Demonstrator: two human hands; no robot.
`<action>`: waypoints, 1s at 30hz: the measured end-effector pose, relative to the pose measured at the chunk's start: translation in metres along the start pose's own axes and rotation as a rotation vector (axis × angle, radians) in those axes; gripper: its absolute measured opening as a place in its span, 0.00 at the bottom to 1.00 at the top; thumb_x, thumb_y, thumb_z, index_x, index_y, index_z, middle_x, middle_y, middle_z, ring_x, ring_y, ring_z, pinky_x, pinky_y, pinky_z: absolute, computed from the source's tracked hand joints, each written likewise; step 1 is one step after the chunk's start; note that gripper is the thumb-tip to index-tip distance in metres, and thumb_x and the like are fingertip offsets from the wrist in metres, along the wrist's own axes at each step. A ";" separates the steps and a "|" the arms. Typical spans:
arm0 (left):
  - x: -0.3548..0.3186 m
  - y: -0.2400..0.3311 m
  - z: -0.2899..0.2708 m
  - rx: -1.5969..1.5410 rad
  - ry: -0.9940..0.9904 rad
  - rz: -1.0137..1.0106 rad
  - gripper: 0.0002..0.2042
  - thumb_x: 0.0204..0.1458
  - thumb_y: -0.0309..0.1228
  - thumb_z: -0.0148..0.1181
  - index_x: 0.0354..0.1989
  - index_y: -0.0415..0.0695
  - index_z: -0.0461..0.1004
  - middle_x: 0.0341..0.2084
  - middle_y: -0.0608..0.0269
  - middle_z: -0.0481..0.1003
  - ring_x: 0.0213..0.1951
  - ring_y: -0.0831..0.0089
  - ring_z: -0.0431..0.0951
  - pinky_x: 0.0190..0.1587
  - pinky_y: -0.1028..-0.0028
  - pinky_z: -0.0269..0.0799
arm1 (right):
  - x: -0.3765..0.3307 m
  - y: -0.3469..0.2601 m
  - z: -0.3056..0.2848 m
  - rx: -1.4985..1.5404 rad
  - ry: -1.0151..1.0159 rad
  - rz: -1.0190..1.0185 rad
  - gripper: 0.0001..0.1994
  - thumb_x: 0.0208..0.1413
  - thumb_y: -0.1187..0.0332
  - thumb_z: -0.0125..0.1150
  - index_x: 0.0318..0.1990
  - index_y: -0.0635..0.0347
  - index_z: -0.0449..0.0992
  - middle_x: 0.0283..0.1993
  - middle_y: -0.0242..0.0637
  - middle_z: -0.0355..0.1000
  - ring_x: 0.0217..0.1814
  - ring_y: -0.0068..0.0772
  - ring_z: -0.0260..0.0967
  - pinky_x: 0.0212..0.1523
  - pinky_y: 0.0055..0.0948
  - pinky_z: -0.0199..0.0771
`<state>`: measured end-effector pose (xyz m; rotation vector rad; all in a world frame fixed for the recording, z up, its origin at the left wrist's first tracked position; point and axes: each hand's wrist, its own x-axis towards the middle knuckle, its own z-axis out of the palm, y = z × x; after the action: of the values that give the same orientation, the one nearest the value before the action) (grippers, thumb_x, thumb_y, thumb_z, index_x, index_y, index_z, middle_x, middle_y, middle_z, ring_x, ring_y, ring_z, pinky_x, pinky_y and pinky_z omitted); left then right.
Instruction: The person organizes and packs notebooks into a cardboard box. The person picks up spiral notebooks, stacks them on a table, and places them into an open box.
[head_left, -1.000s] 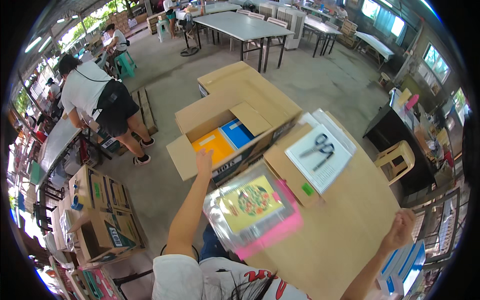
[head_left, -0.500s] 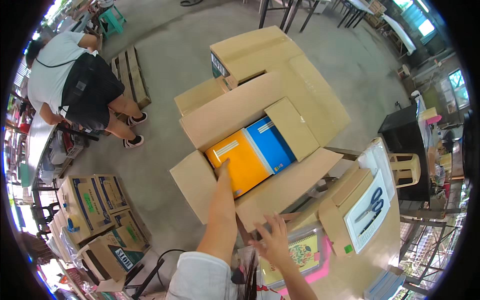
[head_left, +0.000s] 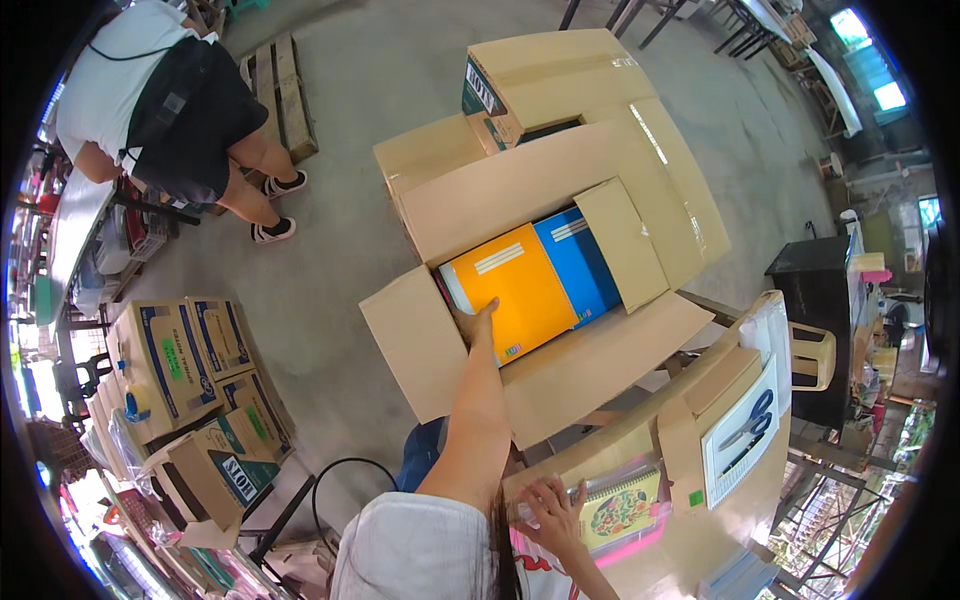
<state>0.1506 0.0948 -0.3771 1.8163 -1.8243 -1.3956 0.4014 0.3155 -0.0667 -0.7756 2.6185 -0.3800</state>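
Inside an open cardboard box point(head_left: 405, 345), an orange spiral notebook point(head_left: 525, 290) lies beside a blue notebook point(head_left: 585, 265). My left hand point(head_left: 476, 322) grips the orange notebook's near-left edge, with the thumb on its cover and the other fingers hidden below the edge. Fingers apart and holding nothing, my right hand point(head_left: 550, 515) is at the table's edge. Just beside it is a yellow spiral notebook point(head_left: 615, 510) with a round floral print, seemingly in clear plastic over something pink.
Scissors point(head_left: 750, 420) and a dark pen lie on a white pad point(head_left: 725, 455) on the table point(head_left: 640, 575). Stacked cartons point(head_left: 170, 365) stand at left. Another person point(head_left: 180, 110) bends over a bench near a wooden pallet point(head_left: 285, 95). A yellowish stool point(head_left: 812, 355) is at right.
The view has shifted. My left hand has moved from the orange notebook's cover to its edge, with the thumb on top. My right hand has come down to the table's edge.
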 end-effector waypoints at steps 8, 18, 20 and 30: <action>-0.019 0.027 -0.020 -0.111 -0.095 -0.082 0.53 0.31 0.30 0.76 0.67 0.38 0.47 0.63 0.43 0.57 0.63 0.53 0.59 0.65 0.65 0.55 | 0.000 0.001 0.002 0.013 0.000 0.021 0.34 0.34 0.42 0.69 0.54 0.39 0.73 0.57 0.22 0.65 0.68 0.36 0.52 0.67 0.64 0.23; -0.010 0.016 -0.021 -0.173 -0.326 -0.248 0.54 0.33 0.36 0.74 0.68 0.37 0.43 0.67 0.41 0.47 0.68 0.51 0.48 0.69 0.64 0.44 | 0.003 -0.004 0.002 0.060 0.035 0.042 0.34 0.31 0.43 0.72 0.52 0.37 0.74 0.56 0.20 0.65 0.68 0.36 0.52 0.68 0.61 0.23; -0.015 0.025 -0.027 -0.113 -0.351 -0.236 0.54 0.34 0.37 0.74 0.68 0.37 0.41 0.67 0.42 0.46 0.69 0.52 0.46 0.69 0.65 0.43 | 0.006 -0.005 0.002 0.042 0.043 0.032 0.34 0.31 0.43 0.72 0.52 0.36 0.74 0.56 0.20 0.65 0.68 0.36 0.51 0.68 0.61 0.23; -0.021 0.040 -0.038 0.049 -0.367 -0.151 0.54 0.37 0.37 0.72 0.69 0.37 0.38 0.69 0.45 0.41 0.70 0.56 0.40 0.70 0.66 0.41 | 0.003 -0.004 0.007 0.029 -0.002 0.052 0.35 0.31 0.42 0.72 0.53 0.36 0.74 0.59 0.20 0.65 0.69 0.38 0.50 0.68 0.62 0.23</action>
<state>0.1559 0.0875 -0.3186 1.8520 -1.9333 -1.8609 0.4043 0.3100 -0.0724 -0.6971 2.6201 -0.4010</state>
